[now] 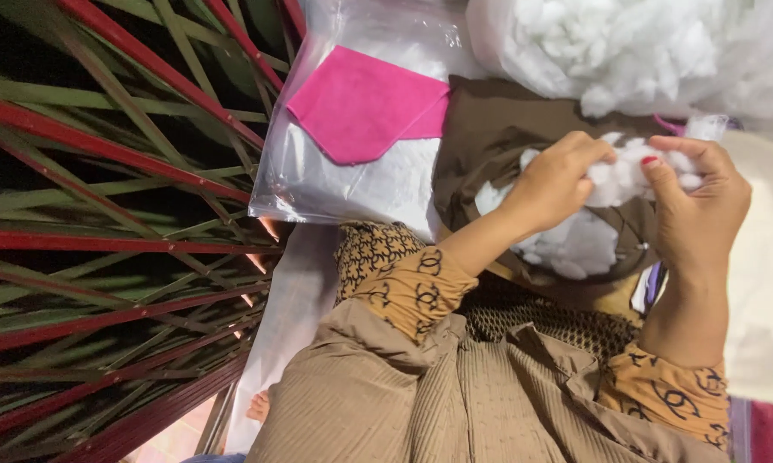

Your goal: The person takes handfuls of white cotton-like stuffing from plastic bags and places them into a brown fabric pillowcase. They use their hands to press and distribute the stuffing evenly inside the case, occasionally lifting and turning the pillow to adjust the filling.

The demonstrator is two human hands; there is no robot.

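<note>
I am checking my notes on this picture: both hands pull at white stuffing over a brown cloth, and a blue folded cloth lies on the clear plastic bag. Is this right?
Not quite: the folded cloth on the clear plastic bag is pink, not blue, as the head view shows. The rest holds: left hand and right hand pull at white stuffing over the brown cloth.

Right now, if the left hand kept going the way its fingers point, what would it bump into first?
Its fingers already pinch the white stuffing, so the left hand would push further into that, with the right hand just behind. Depth is hard to judge.
</note>
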